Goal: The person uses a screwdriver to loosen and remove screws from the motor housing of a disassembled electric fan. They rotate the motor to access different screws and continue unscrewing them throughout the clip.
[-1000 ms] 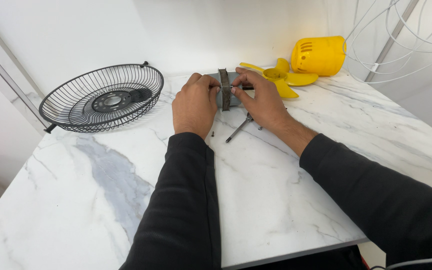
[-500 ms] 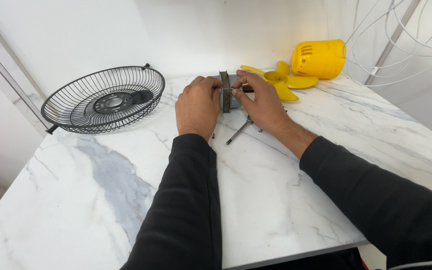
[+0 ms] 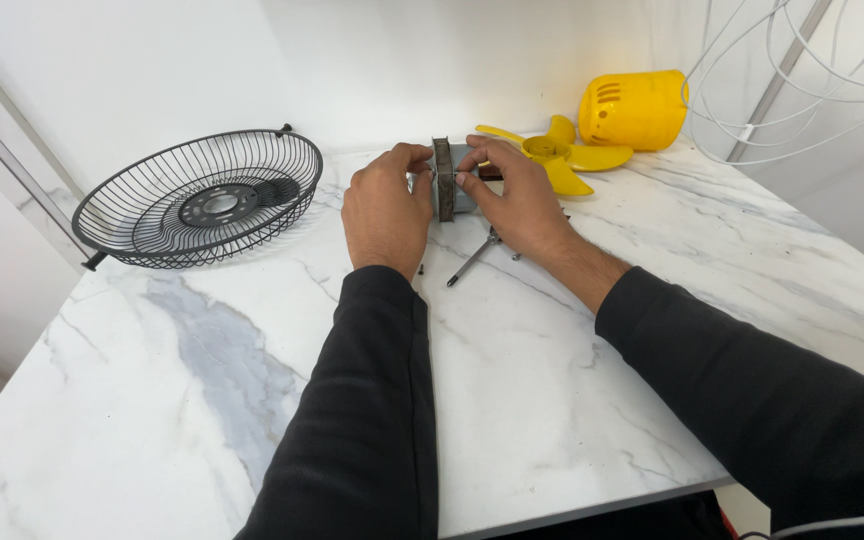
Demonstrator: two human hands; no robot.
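A screwdriver (image 3: 479,256) lies on the marble surface (image 3: 552,400), just nearer than the motor (image 3: 446,180). Both hands, left hand (image 3: 384,210) and right hand (image 3: 517,195), clamp that grey motor between them, its axis running left-right. Beyond it sit yellow fan blades (image 3: 552,155).

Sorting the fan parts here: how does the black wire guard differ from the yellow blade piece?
The black wire guard is an open mesh bowl; the yellow blade piece is solid, with flat lobes. The guard lies to the left of the left hand, the blade piece behind the right hand. Both rest untouched on the marble table.
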